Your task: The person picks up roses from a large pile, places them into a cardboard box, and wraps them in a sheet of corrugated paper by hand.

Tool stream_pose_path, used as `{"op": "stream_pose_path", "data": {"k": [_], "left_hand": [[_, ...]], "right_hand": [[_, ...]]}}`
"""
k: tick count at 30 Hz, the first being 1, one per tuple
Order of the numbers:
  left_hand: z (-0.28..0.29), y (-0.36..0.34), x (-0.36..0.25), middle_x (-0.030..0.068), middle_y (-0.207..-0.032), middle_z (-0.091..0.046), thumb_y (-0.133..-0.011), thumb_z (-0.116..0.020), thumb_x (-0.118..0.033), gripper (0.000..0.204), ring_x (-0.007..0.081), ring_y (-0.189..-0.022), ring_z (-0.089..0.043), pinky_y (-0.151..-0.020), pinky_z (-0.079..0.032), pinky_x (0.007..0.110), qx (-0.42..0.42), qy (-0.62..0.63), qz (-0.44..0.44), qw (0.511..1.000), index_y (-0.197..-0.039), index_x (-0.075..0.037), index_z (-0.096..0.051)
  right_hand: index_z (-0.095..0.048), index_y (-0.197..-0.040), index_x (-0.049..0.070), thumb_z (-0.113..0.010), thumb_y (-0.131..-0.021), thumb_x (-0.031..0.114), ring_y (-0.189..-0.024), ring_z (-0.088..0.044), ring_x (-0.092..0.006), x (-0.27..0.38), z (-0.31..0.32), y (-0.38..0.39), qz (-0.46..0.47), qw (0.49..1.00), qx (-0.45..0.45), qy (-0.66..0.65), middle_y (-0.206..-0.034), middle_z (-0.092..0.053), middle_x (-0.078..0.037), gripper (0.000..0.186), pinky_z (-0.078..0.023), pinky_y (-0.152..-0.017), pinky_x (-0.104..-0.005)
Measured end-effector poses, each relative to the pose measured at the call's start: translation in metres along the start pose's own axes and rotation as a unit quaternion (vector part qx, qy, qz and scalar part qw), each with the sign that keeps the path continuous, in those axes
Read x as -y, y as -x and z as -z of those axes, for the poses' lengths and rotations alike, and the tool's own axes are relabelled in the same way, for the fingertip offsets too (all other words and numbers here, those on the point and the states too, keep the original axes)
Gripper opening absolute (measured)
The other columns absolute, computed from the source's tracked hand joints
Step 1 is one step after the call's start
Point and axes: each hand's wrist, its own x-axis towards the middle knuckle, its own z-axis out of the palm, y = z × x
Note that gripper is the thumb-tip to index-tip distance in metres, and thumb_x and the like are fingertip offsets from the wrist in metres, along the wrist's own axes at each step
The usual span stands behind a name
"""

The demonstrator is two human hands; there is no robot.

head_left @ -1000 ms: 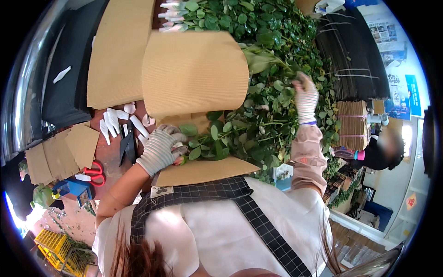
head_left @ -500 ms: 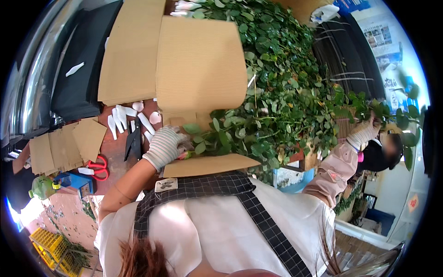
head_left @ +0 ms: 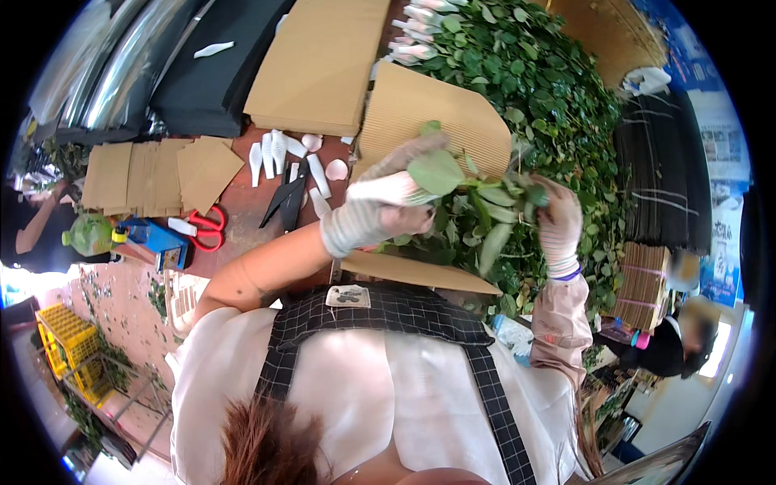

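Note:
My left hand [head_left: 376, 206], in a striped glove, is raised over the work surface, closed round leafy stems [head_left: 436, 170]; its fingertips are blurred and partly behind a leaf. My right hand [head_left: 559, 222], gloved too, has its fingers curled on the other part of the leafy stems, to the right. Behind both stands a curved sheet of corrugated cardboard [head_left: 436, 105]; a flat cardboard piece [head_left: 412, 271] lies below them, against the apron. Left of my hands, white sleeves [head_left: 267, 158], loose pink petals [head_left: 336, 170], black scissors [head_left: 293, 194] and red-handled scissors [head_left: 208, 230] lie on the red table [head_left: 242, 210].
Stacks of cardboard [head_left: 315, 61] and black sheets [head_left: 194, 81] fill the back left. A large leafy heap [head_left: 550, 89] covers the back right, beside dark stacked sheets [head_left: 663, 170]. A blue box [head_left: 153, 242] sits near the left edge. People stand at left [head_left: 24, 222] and right [head_left: 679, 347].
My left hand has risen from the lower cardboard and moved rightward. My right hand has swung back inward from the far right with foliage. The view has shifted, so the table appears higher.

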Motion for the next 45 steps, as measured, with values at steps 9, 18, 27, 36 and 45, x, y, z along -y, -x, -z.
{"op": "stream_pose_path", "data": {"k": [9,18,27,36,45], "left_hand": [[-0.025,-0.026,-0.036,0.007,-0.087,-0.059,-0.063,-0.08,-0.029,0.051,0.0245,-0.08,-0.057,-0.072,-0.046,0.035,-0.091,-0.396,-0.3,0.863,-0.105,-0.01,-0.059],[-0.017,-0.031,-0.011,0.0086,-0.098,-0.059,-0.075,-0.069,-0.023,0.038,0.0201,-0.086,-0.058,-0.075,-0.048,0.032,-0.111,0.131,-0.148,0.974,-0.106,-0.004,-0.057],[0.06,0.028,0.006,0.0058,-0.082,-0.064,-0.078,-0.068,-0.023,0.028,0.0146,-0.073,-0.061,-0.068,-0.05,0.028,-0.128,-0.237,0.033,0.962,-0.099,-0.005,-0.065],[0.049,0.029,0.055,0.0128,-0.074,-0.061,-0.078,-0.058,-0.036,0.033,0.0313,-0.068,-0.061,-0.062,-0.047,0.044,0.214,-0.569,0.137,0.782,-0.105,-0.017,-0.062],[0.047,0.027,0.048,0.0124,-0.074,-0.061,-0.078,-0.056,-0.038,0.039,0.0298,-0.068,-0.061,-0.06,-0.047,0.044,0.27,-0.582,0.162,0.75,-0.111,-0.017,-0.059]], "right_hand": [[-0.053,-0.113,0.003,-0.062,-0.068,0.006,-0.105,-0.053,-0.0321,0.103,0.018,-0.045,0.099,0.974,-0.028,-0.203,-0.115,-0.053,-0.016,0.047,-0.044,-0.087,-0.0427],[-0.061,-0.095,0.012,-0.065,-0.055,-0.001,-0.075,-0.055,-0.0264,0.098,0.014,-0.064,0.222,0.964,-0.106,-0.104,-0.085,-0.055,-0.006,0.042,-0.045,-0.063,-0.0379],[-0.064,-0.105,0.02,-0.055,-0.072,0.006,-0.07,-0.056,-0.0196,0.103,0.036,-0.066,0.224,0.97,0.072,0.066,-0.078,-0.055,-0.002,0.037,-0.046,-0.056,-0.0301],[-0.052,-0.122,0.025,-0.05,-0.076,0.01,-0.067,-0.057,-0.0225,0.115,-0.119,-0.031,0.207,0.955,0.206,0.054,-0.077,-0.055,-0.005,0.048,-0.048,-0.057,-0.0361],[-0.051,-0.122,0.019,-0.053,-0.073,0.009,-0.079,-0.055,-0.0276,0.115,-0.135,-0.023,0.195,0.947,0.255,-0.029,-0.082,-0.055,-0.009,0.05,-0.046,-0.066,-0.0396]]}}
